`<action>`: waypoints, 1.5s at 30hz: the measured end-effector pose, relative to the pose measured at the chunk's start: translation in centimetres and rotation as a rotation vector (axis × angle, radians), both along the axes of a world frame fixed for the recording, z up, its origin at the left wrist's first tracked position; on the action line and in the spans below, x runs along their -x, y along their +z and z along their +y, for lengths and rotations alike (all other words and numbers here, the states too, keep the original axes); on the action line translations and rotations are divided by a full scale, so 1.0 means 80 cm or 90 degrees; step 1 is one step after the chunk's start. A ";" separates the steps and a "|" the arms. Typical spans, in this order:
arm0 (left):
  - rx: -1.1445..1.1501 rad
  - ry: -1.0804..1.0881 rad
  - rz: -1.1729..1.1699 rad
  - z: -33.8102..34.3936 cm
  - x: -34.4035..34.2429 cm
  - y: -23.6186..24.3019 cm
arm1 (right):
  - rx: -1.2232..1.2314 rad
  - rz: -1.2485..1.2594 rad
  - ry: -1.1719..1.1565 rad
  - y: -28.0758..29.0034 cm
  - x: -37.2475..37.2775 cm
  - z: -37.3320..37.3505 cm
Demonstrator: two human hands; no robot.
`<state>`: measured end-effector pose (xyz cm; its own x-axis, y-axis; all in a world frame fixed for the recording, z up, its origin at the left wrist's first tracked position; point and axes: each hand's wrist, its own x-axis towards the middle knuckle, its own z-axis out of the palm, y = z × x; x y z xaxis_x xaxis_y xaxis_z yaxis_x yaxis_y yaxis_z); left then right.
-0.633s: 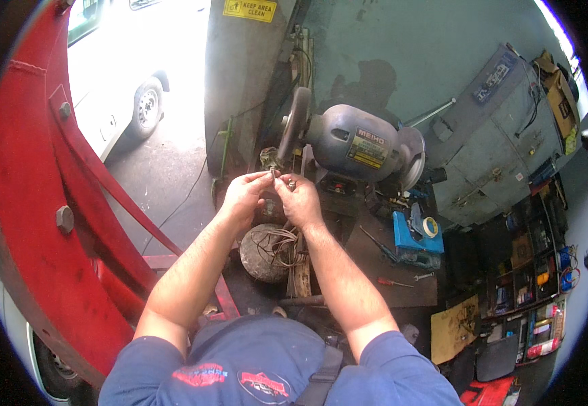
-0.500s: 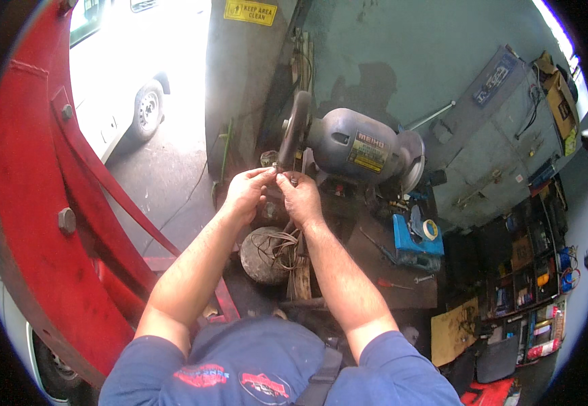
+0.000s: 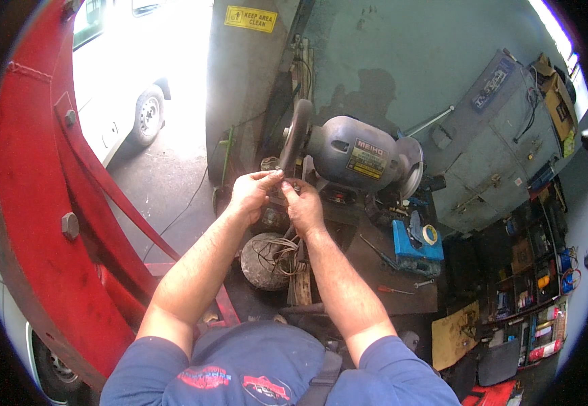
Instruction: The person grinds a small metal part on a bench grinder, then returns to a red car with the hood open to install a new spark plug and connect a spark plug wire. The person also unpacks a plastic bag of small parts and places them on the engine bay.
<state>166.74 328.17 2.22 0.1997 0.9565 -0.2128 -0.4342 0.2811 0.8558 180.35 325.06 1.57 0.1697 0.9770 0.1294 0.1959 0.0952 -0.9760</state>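
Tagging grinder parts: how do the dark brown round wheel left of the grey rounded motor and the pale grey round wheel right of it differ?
Colour: the dark brown wheel is much darker than the pale grey wheel.
Position: the brown wheel is close to the left hand and right hand; the grey wheel is farther off.
Shared: both flank the motor.

The left hand point(image 3: 250, 194) and right hand point(image 3: 305, 208) meet, fingers point(image 3: 269, 178) close together, near the wheel point(image 3: 298, 132) of a grey bench grinder point(image 3: 348, 145); what lies between is too small to tell. A blue case point(image 3: 410, 249) rests on the tabletop point(image 3: 409, 303).
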 end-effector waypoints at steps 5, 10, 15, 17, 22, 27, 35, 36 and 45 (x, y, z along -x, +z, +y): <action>-0.010 -0.018 0.030 -0.004 0.001 0.010 | 0.078 0.185 0.016 0.008 0.002 0.002; -0.034 -0.072 0.021 -0.009 0.005 0.016 | 0.140 0.384 0.065 0.012 0.001 -0.003; -0.058 -0.093 0.049 -0.008 0.003 0.016 | 0.220 0.502 0.116 0.014 -0.003 -0.005; -0.068 -0.081 0.074 -0.005 0.002 0.014 | 0.236 0.519 0.114 0.014 -0.002 -0.005; -0.095 -0.012 0.090 0.001 -0.004 0.005 | 0.208 0.407 0.077 0.014 0.007 -0.006; -0.153 0.031 0.153 0.005 -0.005 0.003 | 0.121 0.206 0.020 0.007 0.015 -0.005; -0.191 0.047 0.423 0.006 -0.002 0.017 | 0.213 0.471 0.080 0.001 0.011 -0.003; -0.184 0.046 0.413 0.004 -0.003 0.019 | 0.219 0.510 0.093 0.002 0.010 -0.004; -0.422 0.029 0.369 -0.037 0.013 0.022 | 0.183 0.542 0.091 0.001 -0.001 -0.036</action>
